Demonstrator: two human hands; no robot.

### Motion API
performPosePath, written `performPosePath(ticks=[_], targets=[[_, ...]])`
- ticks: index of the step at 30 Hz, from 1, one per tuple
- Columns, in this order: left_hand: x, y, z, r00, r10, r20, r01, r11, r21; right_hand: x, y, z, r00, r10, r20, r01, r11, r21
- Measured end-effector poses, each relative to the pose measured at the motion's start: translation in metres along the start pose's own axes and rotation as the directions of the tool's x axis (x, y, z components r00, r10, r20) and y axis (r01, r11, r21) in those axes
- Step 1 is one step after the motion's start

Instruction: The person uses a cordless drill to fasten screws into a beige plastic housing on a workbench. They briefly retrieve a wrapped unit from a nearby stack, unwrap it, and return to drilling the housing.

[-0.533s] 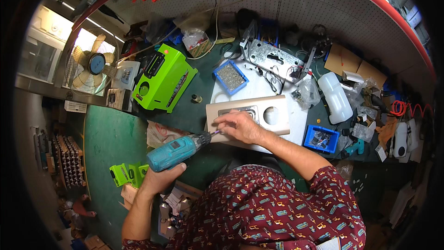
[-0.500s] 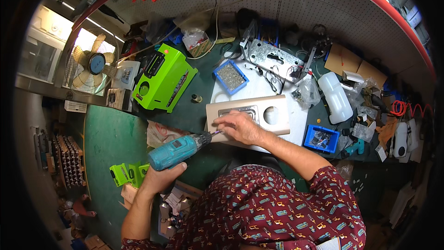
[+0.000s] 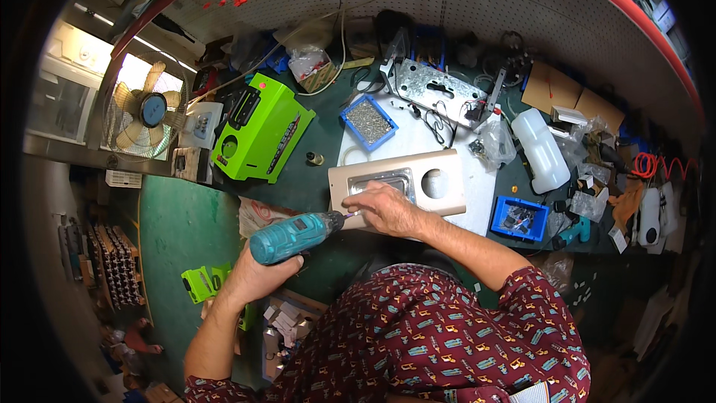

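Behind the beige panel (image 3: 418, 198), I see small silvery pieces (image 3: 367, 121) in a blue tray (image 3: 384, 141); left of it, open bench (image 3: 302, 190). By its near-left corner my left hand (image 3: 265, 275) grips the drill (image 3: 292, 237); what my right hand (image 3: 384, 209) holds, I can't tell.

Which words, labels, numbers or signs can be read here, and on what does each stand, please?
I won't copy printed wording; this is where marks show.
Green casing: a dark lettered strip along its side.
Blue fan hub: marks too small to read.
Teal drill: a dark patch, any lettering too small to read.
Crumpled red-printed bag: lettering too blurred to read.
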State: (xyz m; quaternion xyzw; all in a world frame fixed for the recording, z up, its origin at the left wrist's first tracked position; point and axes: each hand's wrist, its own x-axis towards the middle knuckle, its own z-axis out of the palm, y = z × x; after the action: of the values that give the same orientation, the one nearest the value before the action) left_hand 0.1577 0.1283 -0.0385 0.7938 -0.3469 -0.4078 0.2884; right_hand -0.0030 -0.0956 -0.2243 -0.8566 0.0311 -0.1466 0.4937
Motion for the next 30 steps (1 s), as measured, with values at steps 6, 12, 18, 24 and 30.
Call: performPosePath(ticks=[6,12,18,24,30], targets=[[0.014,0.032,-0.008,0.999,-0.015,0.035,0.000,0.919,0.395,-0.001,0.006,0.005,0.995,0.009,-0.103,-0.005,0.999,0.045],[0.037,0.060,0.006,0.984,0.087,0.156,-0.134,0.937,0.323,-0.023,0.000,-0.006,0.881,-0.157,-0.446,0.192,0.981,0.034],[0.028,0.066,0.012,0.992,-0.074,0.097,0.049,0.968,0.246,-0.185,0.023,-0.060,0.529,0.299,-0.794,-0.280,0.945,0.169],[0.022,0.066,0.020,0.993,-0.112,0.048,0.093,0.948,0.304,-0.331,0.149,-0.109,0.337,0.655,-0.676,-0.904,0.427,-0.037],[0.021,0.069,0.024,0.989,-0.146,0.013,0.134,0.936,0.325,-0.338,0.214,-0.095,0.381,0.810,-0.446,-0.912,0.249,-0.327]])
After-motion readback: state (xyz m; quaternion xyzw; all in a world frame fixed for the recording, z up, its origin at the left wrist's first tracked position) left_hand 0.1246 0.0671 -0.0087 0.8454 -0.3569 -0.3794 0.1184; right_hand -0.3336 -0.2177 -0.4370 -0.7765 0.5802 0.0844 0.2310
